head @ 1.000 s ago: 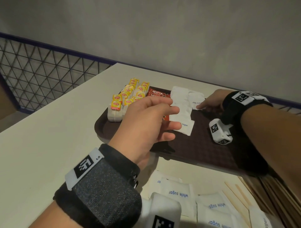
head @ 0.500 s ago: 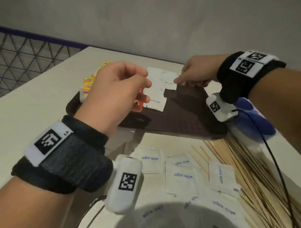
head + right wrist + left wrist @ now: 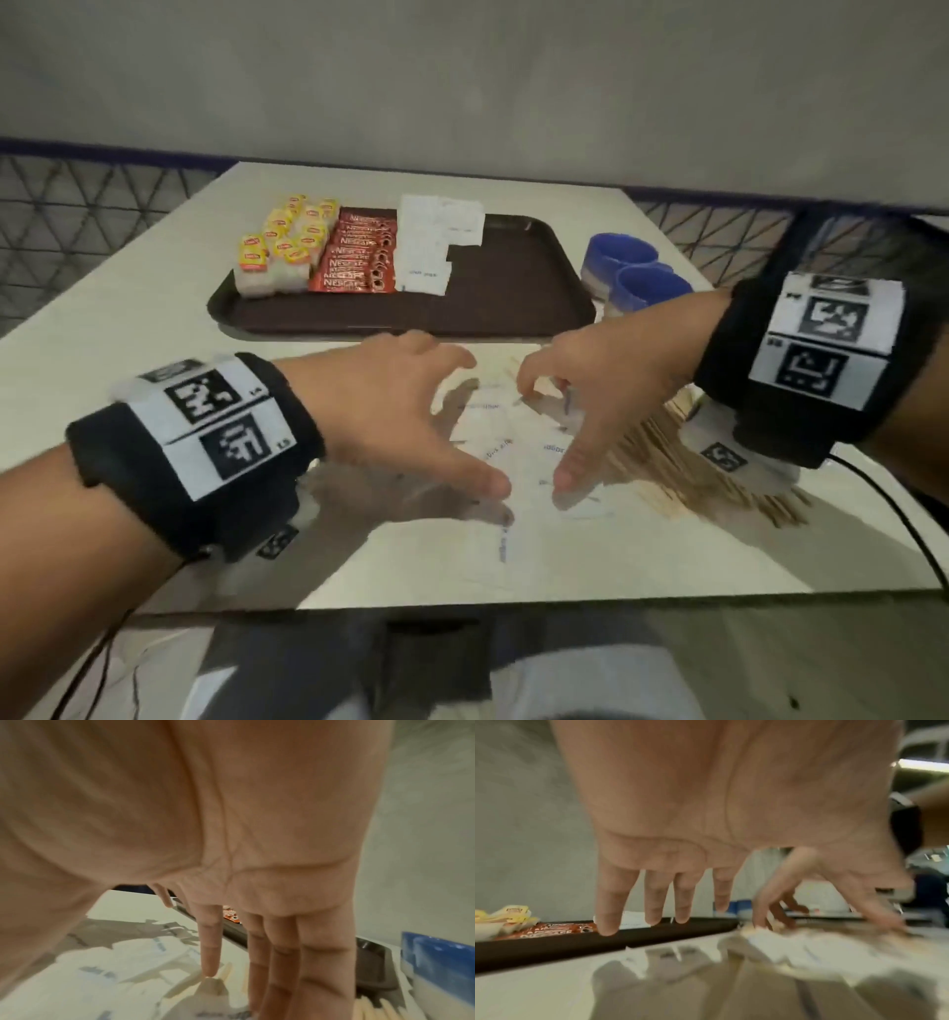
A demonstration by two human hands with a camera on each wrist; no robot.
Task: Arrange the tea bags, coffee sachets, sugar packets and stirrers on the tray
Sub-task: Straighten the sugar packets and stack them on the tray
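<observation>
A dark brown tray (image 3: pixel 513 303) holds yellow-tagged tea bags (image 3: pixel 287 241) at its left, red coffee sachets (image 3: pixel 359 257) beside them, and white sugar packets (image 3: pixel 436 241) in a column right of those. Loose sugar packets (image 3: pixel 513 447) lie on the table in front of the tray. A pile of wooden stirrers (image 3: pixel 647 462) spreads to their right. My left hand (image 3: pixel 457 411) hovers over the packets' left side, fingers spread and empty. My right hand (image 3: pixel 549 431) reaches down with straight fingers (image 3: pixel 209 959), its fingertips touching the loose packets (image 3: pixel 115 963).
Two blue-rimmed cups (image 3: pixel 631 272) stand just right of the tray. The pale table (image 3: pixel 102 360) ends at a near edge below my wrists. A wire mesh fence (image 3: pixel 77 216) and a grey wall run behind the table.
Both hands have come away from the sugar packets on the tray and moved back to the loose packets on the near table. The left hand has opened from curled to spread.
</observation>
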